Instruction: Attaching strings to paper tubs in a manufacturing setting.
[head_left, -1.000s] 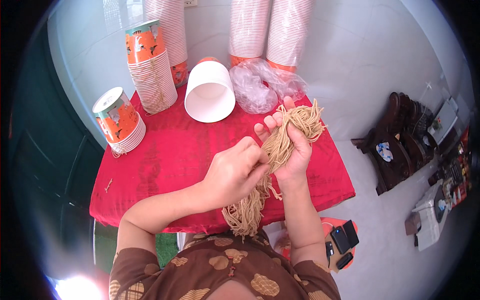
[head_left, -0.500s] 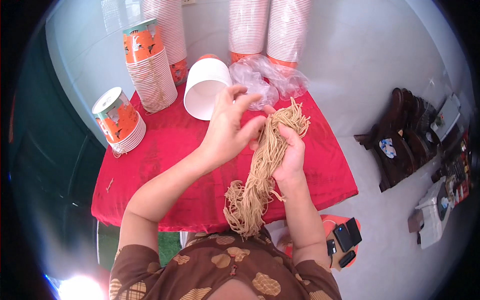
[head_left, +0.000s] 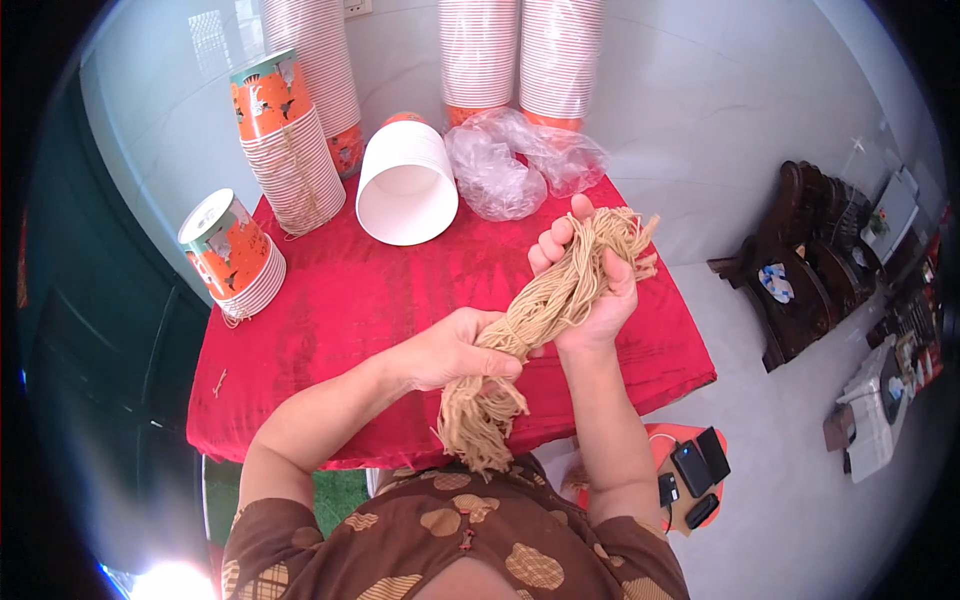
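A thick bundle of tan string [head_left: 545, 308] slants across the near right part of the red-covered table, held up in both my hands. Toward its lower end my left hand [head_left: 455, 350] is wrapped round it, thumb on top, with loose ends fanning out below toward my chest. Near the upper end my right hand [head_left: 600, 290] grips it, the fingers curled round and the frayed tips sticking out past them. Beyond my hands a white paper bucket stack [head_left: 405, 185] lies on its side, its round mouth facing me.
Orange-printed bucket stacks stand upside down on the left, one short [head_left: 235, 255] and one taller [head_left: 290, 150]. Tall wrapped stacks [head_left: 480, 60] line the wall beside crumpled clear plastic [head_left: 510, 165]. Right of the red tablecloth [head_left: 330, 340], a low stool [head_left: 690, 475] carries black devices.
My left hand has come down from the upper end of the string and closed round its lower part. My right hand has shifted slightly right, tilting the bundle.
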